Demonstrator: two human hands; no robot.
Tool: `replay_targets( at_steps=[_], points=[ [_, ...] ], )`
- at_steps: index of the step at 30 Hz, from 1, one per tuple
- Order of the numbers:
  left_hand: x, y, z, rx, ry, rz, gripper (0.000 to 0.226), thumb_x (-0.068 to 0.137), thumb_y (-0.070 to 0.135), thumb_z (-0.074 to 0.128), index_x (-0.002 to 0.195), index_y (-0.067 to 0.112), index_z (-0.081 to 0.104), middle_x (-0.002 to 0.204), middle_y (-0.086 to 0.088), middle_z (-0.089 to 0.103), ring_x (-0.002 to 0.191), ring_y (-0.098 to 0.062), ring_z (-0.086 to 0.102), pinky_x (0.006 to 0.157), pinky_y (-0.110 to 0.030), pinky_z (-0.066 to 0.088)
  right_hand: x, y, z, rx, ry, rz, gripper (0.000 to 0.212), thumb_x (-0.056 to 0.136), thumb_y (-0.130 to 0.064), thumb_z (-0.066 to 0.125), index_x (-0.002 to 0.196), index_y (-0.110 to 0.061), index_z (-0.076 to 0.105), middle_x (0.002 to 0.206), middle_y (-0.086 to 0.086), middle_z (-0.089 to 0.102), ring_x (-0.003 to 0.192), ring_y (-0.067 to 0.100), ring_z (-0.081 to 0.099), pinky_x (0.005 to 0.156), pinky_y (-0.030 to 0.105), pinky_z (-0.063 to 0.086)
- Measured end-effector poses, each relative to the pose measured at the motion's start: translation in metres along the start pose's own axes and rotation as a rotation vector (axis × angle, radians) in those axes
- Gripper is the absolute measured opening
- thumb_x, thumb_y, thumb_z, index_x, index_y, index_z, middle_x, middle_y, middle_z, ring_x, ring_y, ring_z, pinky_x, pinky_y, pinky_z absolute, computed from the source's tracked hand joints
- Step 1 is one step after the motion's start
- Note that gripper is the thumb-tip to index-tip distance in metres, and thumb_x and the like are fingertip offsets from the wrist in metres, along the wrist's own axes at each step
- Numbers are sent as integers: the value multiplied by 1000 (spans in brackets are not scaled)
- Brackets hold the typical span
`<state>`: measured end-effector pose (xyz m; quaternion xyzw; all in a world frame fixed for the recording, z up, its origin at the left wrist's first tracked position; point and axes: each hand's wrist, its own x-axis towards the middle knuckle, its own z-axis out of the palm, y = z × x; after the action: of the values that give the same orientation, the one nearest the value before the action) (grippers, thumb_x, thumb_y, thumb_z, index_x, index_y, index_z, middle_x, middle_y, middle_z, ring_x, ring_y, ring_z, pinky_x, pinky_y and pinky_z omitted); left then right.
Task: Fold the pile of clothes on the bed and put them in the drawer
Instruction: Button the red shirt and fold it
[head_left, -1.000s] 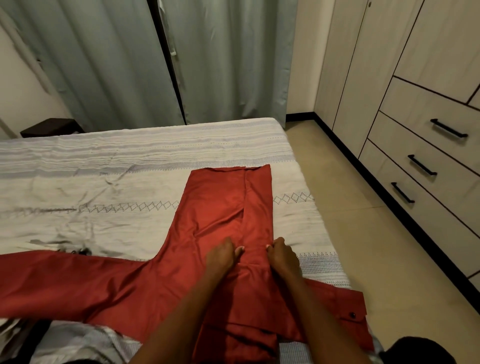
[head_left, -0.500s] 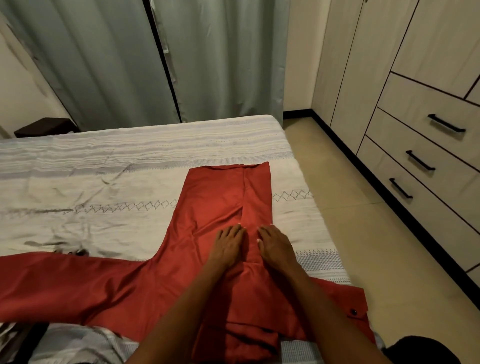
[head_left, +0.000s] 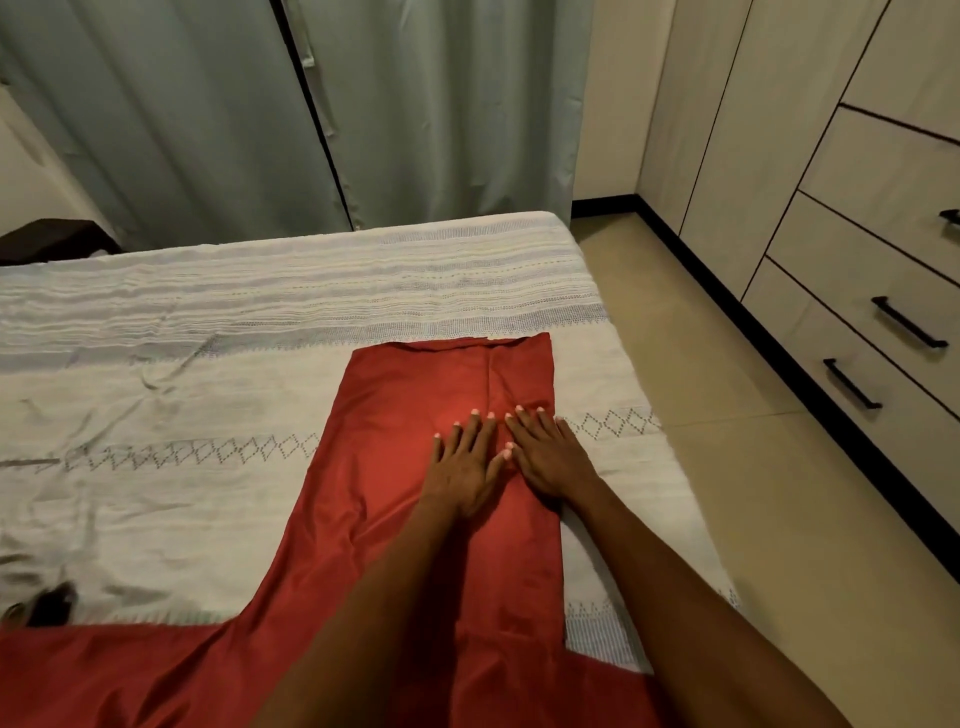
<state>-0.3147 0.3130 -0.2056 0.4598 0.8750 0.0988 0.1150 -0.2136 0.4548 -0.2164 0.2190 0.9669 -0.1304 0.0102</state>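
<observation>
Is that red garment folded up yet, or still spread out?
Only partly folded. The red garment has one side turned in along a lengthwise crease, but a long part still stretches left across the bed.

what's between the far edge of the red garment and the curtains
Only bedspread: a bare stretch of striped cover runs from the red garment to the bed's far edge, with the curtains behind, as the head view shows.

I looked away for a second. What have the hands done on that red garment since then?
Both hands have slid forward along the red garment, away from the person. The left hand and right hand, curled a second ago, now lie flat with fingers spread. The garment stays on the bed; the drawers stay closed.
</observation>
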Motion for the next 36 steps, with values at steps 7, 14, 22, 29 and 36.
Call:
replay_targets(
  at_steps=[7, 14, 22, 29, 36],
  points=[
    [70, -48, -10, 3, -23, -116, 61, 102, 59, 18, 158, 39, 1, 167, 5, -5, 154, -24, -5, 119, -57, -8, 69, 10, 0, 19, 26, 109, 64, 105, -56, 17, 161, -26, 9, 169, 1, 3, 155, 29, -6, 123, 47, -6],
    [134, -76, -10, 72, 51, -102, 69, 94, 73, 14, 155, 46, -2, 166, 13, -9, 153, -18, -9, 117, -57, -13, 133, 24, -3, -29, 84, 197, 71, 100, -65, 20, 161, -30, 9, 169, 0, 1, 154, 36, -6, 121, 54, -9],
    [152, -75, -23, 227, 123, -134, 65, 101, 61, 23, 158, 31, 12, 165, 0, 16, 151, -30, 14, 117, -59, 7, 160, 39, -22, 116, 80, 242, 74, 94, -76, 20, 158, -41, 11, 169, -3, -2, 152, 40, -13, 115, 66, -9],
    [58, -52, -18, -33, 185, -45, 58, 103, 50, 26, 145, 16, 44, 150, -8, 46, 134, -32, 44, 109, -48, 36, 49, 40, -24, 504, 149, 313, 75, 101, -60, 37, 161, -19, 18, 168, 7, 9, 155, 24, 9, 124, 39, 9],
    [-69, -14, -13, -180, 408, 268, 35, 97, 33, 45, 106, 10, 69, 101, -10, 70, 90, -31, 66, 84, -36, 46, -114, 33, -13, 384, 171, 247, 51, 101, -45, 51, 143, -17, 52, 144, 6, 54, 132, 27, 49, 105, 34, 38]
  ],
)
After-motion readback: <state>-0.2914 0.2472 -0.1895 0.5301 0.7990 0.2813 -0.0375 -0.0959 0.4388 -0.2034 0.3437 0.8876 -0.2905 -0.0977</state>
